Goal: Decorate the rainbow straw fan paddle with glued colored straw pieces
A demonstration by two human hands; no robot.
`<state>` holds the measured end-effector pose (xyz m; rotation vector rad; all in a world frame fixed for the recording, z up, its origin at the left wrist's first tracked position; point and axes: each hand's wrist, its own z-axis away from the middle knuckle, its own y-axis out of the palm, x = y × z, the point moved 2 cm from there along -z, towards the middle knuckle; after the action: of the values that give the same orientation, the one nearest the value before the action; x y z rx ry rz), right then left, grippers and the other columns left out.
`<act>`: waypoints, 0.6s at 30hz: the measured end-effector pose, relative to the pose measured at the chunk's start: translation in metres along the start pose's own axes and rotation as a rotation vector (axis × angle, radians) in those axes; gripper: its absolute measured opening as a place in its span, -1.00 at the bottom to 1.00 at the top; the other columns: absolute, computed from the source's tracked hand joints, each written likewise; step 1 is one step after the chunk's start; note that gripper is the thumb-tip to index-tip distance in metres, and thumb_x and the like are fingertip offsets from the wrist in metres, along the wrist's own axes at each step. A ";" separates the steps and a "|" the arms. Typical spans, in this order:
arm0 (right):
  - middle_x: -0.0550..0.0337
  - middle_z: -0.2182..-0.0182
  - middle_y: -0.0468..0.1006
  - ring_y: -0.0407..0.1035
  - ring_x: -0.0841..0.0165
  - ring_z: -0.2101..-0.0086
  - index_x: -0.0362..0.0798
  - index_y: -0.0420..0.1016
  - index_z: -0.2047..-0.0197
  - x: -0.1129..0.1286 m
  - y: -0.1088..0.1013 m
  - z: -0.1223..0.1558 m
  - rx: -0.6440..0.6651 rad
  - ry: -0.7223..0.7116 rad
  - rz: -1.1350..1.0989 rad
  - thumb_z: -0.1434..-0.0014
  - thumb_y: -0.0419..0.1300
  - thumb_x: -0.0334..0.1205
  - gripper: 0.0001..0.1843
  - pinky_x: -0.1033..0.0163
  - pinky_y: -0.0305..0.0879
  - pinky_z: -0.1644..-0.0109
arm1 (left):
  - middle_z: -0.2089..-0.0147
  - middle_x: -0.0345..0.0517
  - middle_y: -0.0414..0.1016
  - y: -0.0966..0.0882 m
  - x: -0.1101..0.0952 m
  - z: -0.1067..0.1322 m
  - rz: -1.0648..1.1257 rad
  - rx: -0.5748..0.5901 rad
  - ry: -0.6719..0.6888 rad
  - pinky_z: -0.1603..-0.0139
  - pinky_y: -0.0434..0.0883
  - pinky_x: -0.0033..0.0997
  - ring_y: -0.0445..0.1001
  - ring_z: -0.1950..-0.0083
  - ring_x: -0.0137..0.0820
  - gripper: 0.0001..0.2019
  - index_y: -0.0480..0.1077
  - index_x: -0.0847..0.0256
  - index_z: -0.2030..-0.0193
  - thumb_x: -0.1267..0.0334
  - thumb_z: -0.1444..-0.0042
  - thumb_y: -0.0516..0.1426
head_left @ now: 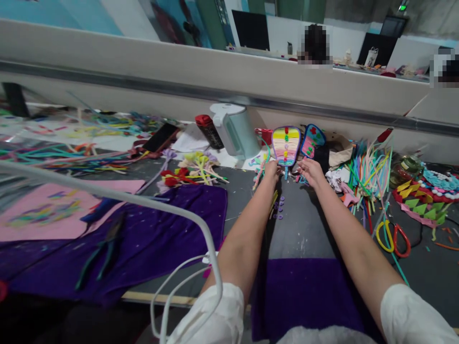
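Note:
A small fan-shaped craft (pixel 286 142) of yellow, white and pink pipe-cleaner rows with a blue edge and a short blue handle stands against a bag and low wall. My left hand (pixel 271 169) is by its lower left edge, its fingertips mostly hidden, beside a pastel twisted strip (pixel 258 176). My right hand (pixel 311 172) reaches in by the fan's lower right, fingers slightly bent and apart, with nothing plainly held. Behind it leans a second blue-edged piece (pixel 312 138) with red and green flowers. Small purple rings (pixel 280 209) lie on the table below the hands.
A pale kettle (pixel 238 131) and red-capped bottle (pixel 208 131) stand left of the fan. Pipe-cleaner bundles (pixel 371 167) and scissors (pixel 393 239) lie at right. Pliers (pixel 102 251) rest on purple cloth (pixel 172 239). A white cable (pixel 179 210) crosses the left foreground.

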<state>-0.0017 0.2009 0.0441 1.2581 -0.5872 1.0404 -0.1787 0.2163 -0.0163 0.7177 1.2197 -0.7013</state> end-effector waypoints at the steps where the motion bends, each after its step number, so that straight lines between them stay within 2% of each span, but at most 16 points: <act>1: 0.27 0.53 0.48 0.52 0.41 0.36 -0.05 0.33 0.38 -0.001 0.004 -0.006 -0.010 0.014 0.000 -0.09 0.26 -0.49 -0.80 0.35 0.55 0.32 | 0.54 -0.23 0.34 0.000 0.000 -0.002 0.024 -0.007 -0.039 0.39 0.38 -0.41 0.34 0.51 -0.45 -0.80 0.39 0.20 0.17 0.18 -0.13 0.24; 4: 0.27 0.55 0.46 0.50 0.41 0.40 -0.05 0.29 0.41 -0.005 0.012 -0.022 -0.052 0.053 0.026 -0.09 0.25 -0.54 -0.75 0.33 0.55 0.32 | 0.54 -0.23 0.37 0.003 0.001 -0.003 0.096 -0.028 -0.127 0.39 0.42 -0.42 0.38 0.50 -0.46 -0.81 0.39 0.21 0.20 0.27 -0.06 0.27; 8: 0.28 0.56 0.46 0.45 0.44 0.48 -0.06 0.32 0.39 -0.006 0.019 -0.039 -0.124 0.083 0.102 -0.08 0.18 -0.61 -0.75 0.34 0.52 0.39 | 0.49 -0.23 0.42 0.005 -0.001 0.001 0.177 -0.027 -0.156 0.40 0.48 -0.38 0.45 0.48 -0.43 -0.73 0.40 0.20 0.16 0.35 0.02 0.30; 13: 0.35 0.64 0.39 0.34 0.49 0.58 -0.08 0.36 0.36 -0.003 0.016 -0.054 -0.201 0.106 0.215 -0.11 0.17 -0.61 -0.78 0.42 0.41 0.50 | 0.50 -0.27 0.40 0.002 -0.015 0.010 0.275 -0.035 -0.107 0.48 0.45 -0.49 0.41 0.51 -0.49 -0.78 0.41 0.21 0.16 0.38 -0.04 0.27; 18: 0.40 0.69 0.34 0.32 0.50 0.63 -0.11 0.40 0.30 -0.002 0.015 -0.060 -0.246 0.089 0.296 -0.10 0.22 -0.61 -0.78 0.42 0.45 0.52 | 0.47 -0.30 0.42 -0.007 -0.030 0.023 0.374 -0.066 -0.014 0.50 0.39 -0.60 0.38 0.53 -0.57 -0.88 0.41 0.23 0.20 0.36 -0.12 0.24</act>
<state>-0.0256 0.2573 0.0344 0.9219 -0.8234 1.2200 -0.1775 0.1965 0.0167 0.8550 1.0523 -0.3545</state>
